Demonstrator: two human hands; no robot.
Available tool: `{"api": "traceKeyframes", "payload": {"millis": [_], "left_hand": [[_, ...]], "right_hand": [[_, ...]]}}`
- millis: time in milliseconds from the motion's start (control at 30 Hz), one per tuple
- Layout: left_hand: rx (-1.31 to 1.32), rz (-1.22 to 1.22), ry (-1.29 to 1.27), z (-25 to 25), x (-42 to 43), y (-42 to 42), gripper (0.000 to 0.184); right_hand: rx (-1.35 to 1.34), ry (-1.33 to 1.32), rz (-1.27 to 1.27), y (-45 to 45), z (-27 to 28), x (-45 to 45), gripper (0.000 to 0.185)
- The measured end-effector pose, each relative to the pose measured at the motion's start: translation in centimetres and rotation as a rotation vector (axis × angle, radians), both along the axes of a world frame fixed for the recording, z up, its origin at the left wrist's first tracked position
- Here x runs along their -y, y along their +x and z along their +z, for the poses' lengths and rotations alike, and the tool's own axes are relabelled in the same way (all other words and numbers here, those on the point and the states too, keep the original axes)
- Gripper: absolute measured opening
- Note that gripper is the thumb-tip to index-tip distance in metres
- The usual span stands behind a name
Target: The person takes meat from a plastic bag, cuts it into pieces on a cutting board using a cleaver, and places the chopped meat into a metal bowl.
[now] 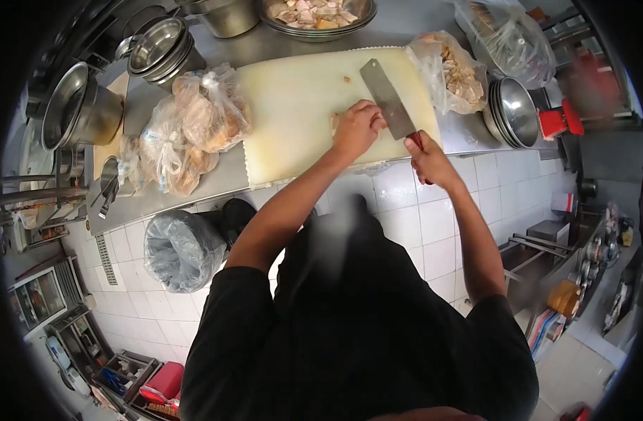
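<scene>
My right hand (430, 163) is wrapped round the red handle of a wide-bladed cleaver (388, 98), whose blade points up and to the left over the white cutting board (286, 105). Beside the blade, my left hand (358, 130) has its fingers curled over a light brown piece of meat (334, 123), mostly hidden beneath it. A tiny scrap (346, 79) lies further up the board. Plastic bags of meat (212, 116) rest against the board's left side, and another open bag of pieces (458, 74) touches its right edge.
A metal bowl of chopped pieces (318, 29) stands behind the board. Stacked bowls (514, 112) are at the right, with metal pots (83, 109) at the left. Below the counter edge stands a bin with a plastic liner (183, 251).
</scene>
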State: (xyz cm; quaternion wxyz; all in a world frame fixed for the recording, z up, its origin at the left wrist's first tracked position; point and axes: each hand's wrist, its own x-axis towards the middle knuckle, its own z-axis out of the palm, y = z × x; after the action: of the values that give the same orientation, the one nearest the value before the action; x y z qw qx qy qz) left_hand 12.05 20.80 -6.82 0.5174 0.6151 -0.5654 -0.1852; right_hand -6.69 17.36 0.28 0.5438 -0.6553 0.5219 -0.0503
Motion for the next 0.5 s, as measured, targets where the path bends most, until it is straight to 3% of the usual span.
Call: {"api": "traceKeyframes", "payload": {"millis": [133, 233, 267, 333, 467, 500], "left_hand": [[0.113, -0.010, 0.017, -1.1, -0.4, 0.7, 0.013], [-0.035, -0.028, -0.049, -1.1, 0.0, 0.6, 0.014], [-0.154, -0.042, -0.091, -1.2, -0.1, 0.4, 0.014], [-0.193, -0.013, -0.140, -0.5, -0.6, 0.6, 0.014], [0.004, 0.158, -0.148, 3.1, -2.0, 2.2, 0.016], [0.027, 0.205, -0.148, 3.6, -2.4, 2.8, 0.017]], "right_hand": [[0.031, 0.009, -0.018, -0.8, -0.8, 0.9, 0.026], [-0.045, -0.282, 0.009, -0.4, -1.4, -0.8, 0.030], [-0.071, -0.652, 0.092, -0.4, -2.0, -1.3, 0.027], [-0.059, -0.745, 0.045, 1.0, -0.6, -2.3, 0.023], [0.104, -0.963, -0.135, 3.6, 5.6, -3.0, 0.016], [0.248, -1.134, -0.177, 4.3, 7.9, -3.5, 0.017]]}}
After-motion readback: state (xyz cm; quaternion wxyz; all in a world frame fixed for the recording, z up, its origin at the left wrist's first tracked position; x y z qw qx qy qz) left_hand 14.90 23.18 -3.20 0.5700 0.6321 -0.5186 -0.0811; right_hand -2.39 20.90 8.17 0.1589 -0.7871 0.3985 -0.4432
